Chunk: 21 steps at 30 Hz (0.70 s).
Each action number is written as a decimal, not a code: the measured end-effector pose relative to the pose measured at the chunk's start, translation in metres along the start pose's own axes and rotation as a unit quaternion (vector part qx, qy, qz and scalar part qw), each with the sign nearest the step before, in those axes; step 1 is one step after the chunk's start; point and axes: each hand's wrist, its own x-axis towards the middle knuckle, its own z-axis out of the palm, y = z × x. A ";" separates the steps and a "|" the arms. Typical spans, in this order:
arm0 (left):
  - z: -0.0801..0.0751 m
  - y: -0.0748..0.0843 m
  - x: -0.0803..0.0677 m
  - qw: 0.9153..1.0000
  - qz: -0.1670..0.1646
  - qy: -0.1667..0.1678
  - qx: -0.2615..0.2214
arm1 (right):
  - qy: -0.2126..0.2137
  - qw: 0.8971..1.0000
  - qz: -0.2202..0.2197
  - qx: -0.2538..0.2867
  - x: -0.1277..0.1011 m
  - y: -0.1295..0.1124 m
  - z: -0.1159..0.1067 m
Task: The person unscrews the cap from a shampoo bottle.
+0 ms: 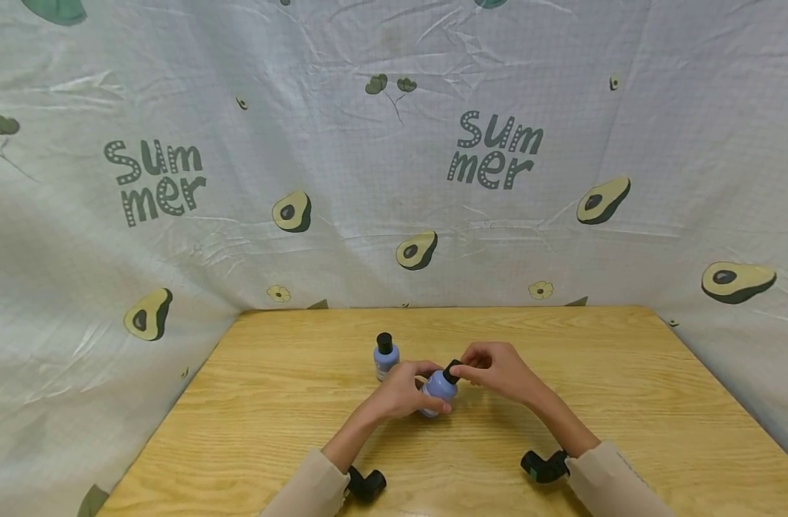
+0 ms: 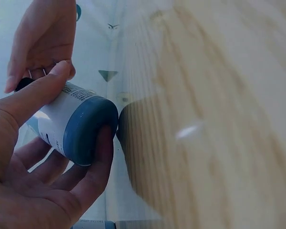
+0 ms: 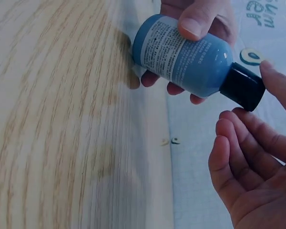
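Observation:
My left hand (image 1: 400, 393) grips a blue-purple bottle (image 1: 439, 386) round its body, thumb on one side and fingers on the other. The bottle is tilted, its black cap (image 3: 243, 87) pointing toward my right hand (image 1: 502, 371). Thumb and index finger of the right hand pinch that cap at its edges, while the other fingers lie loosely bent beside it. Small print covers a pale label (image 3: 163, 49) on the bottle. In the left wrist view the bottle's base faces the camera, with one finger under it. A second, similar bottle (image 1: 386, 359) stands upright behind the left hand.
Both hands are over a light wooden table (image 1: 290, 402). A white cloth (image 1: 355, 158) printed with avocados and lettering hangs behind it and along its sides. Black wrist devices (image 1: 544, 467) sit at both sleeves, low over the table.

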 end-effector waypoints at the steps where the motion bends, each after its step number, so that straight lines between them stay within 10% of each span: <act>1: 0.000 0.000 0.000 1.000 0.000 0.000 0.000 | -0.001 1.000 -0.001 0.002 0.000 0.000 0.000; 21: 0.000 0.001 0.000 1.000 0.011 -0.002 0.008 | -0.018 0.999 -0.042 -0.003 0.002 -0.002 -0.003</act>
